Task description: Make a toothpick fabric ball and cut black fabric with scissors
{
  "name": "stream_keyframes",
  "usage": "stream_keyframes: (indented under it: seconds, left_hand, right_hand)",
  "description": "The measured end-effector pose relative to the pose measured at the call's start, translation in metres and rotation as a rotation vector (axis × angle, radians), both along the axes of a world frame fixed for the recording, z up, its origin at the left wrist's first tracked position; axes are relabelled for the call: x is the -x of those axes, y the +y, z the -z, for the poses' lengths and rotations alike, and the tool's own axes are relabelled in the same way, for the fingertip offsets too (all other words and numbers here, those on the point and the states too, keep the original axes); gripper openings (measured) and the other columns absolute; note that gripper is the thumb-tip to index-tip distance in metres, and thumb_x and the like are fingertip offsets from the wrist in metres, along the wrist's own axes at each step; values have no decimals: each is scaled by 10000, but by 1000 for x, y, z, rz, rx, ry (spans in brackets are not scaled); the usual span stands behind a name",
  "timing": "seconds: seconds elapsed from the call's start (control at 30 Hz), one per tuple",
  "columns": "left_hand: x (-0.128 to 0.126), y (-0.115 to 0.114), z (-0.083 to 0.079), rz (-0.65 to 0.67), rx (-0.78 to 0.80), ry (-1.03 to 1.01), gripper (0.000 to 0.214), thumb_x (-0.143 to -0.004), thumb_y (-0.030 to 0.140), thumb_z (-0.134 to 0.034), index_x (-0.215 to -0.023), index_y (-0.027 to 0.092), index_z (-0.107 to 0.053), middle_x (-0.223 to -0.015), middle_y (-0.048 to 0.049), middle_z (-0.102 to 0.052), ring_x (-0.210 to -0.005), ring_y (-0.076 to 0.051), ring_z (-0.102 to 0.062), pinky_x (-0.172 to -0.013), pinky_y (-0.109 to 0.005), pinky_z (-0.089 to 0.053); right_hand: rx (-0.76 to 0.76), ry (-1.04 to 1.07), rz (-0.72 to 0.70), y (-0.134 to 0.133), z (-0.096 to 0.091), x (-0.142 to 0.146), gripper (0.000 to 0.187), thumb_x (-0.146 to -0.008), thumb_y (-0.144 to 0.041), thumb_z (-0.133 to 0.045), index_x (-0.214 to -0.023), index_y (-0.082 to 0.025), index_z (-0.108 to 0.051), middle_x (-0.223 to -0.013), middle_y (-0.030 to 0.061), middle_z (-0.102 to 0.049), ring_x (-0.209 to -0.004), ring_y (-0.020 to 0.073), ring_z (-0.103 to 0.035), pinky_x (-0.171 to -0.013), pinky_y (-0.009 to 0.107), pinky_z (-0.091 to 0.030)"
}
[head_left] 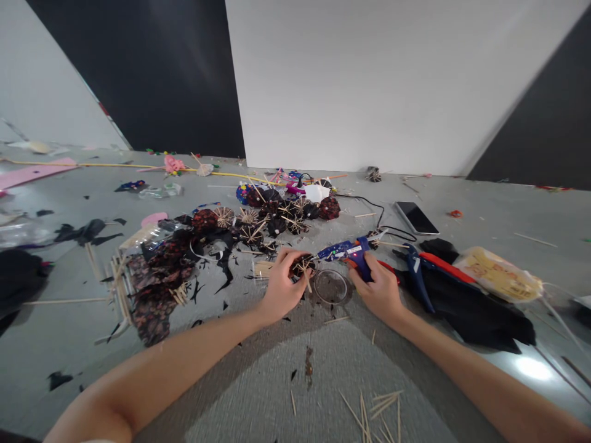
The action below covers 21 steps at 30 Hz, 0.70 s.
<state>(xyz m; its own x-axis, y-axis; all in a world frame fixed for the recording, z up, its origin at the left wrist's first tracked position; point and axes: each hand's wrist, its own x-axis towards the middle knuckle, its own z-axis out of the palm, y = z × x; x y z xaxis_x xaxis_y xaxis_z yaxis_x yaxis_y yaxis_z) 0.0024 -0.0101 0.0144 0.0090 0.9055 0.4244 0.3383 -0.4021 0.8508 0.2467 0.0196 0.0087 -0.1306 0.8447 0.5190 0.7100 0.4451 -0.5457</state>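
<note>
My left hand (281, 284) is closed around a small dark fabric umbrella piece (302, 266) with toothpick ribs sticking out. My right hand (378, 288) grips the handle of a blue glue gun (347, 250), whose nozzle points left toward the piece. A clear round lid (330, 287) lies on the grey mat between my two hands.
Several finished small umbrellas (272, 215) lie behind my hands, and floral fabric (157, 277) with sticks lies to the left. A black phone (416, 218), blue-handled scissors (418, 271), black cloth (475, 311) and a plastic bag (501, 274) are on the right. Toothpicks (373, 409) are scattered near me.
</note>
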Motion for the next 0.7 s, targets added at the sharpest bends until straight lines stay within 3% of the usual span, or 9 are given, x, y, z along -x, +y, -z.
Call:
stream_keyframes:
  seconds: [0.7]
  left_hand:
    - [1,0,1,1,7,-6,244,-983,343,-646,-1197,227,-659,-1129,-90,-576,-874,-181,-606,-681,-280,-503]
  right_hand:
    - [-5,10,4,0,0,-1,163,-931,-362,-608,-928,-205,-567,-672,-35,-529,-522,115,-397,-523,258,-317]
